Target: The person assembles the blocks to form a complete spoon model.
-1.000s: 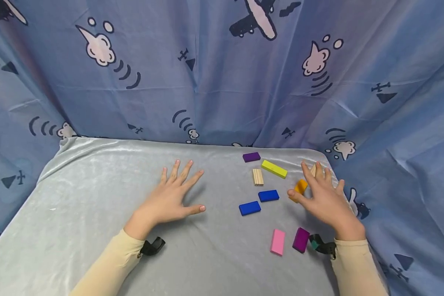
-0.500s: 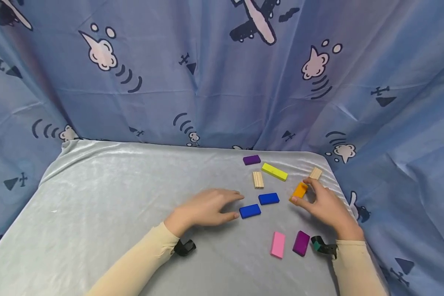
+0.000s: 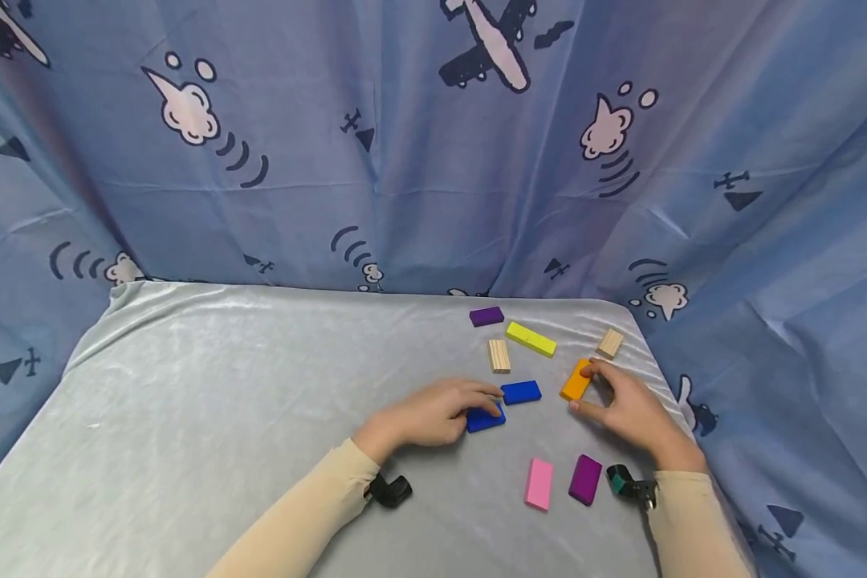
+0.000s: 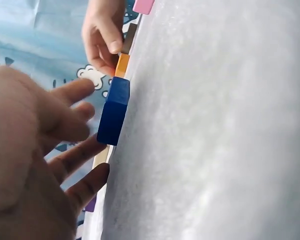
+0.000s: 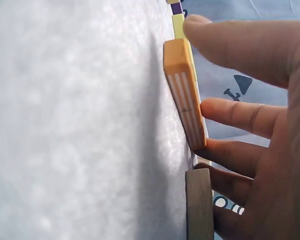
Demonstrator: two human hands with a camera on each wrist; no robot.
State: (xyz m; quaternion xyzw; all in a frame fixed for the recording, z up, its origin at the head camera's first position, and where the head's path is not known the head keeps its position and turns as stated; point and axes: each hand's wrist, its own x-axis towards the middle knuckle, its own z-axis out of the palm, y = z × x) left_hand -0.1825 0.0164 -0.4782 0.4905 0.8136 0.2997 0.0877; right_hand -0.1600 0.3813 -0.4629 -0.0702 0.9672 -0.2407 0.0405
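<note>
Left hand (image 3: 432, 413), right hand (image 3: 632, 409) — spread, empty — at edges of blue block (image 3: 485, 423), orange block (image 3: 574, 383).

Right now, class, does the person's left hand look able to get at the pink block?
Probably yes: the head view shows only bare cloth between the left hand and the pink block. The hand is at the nearer blue block, so it would likely leave that first.

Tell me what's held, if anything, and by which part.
Cannot be told: the right hand is at the orange block, the left hand over the nearer blue block.
</note>
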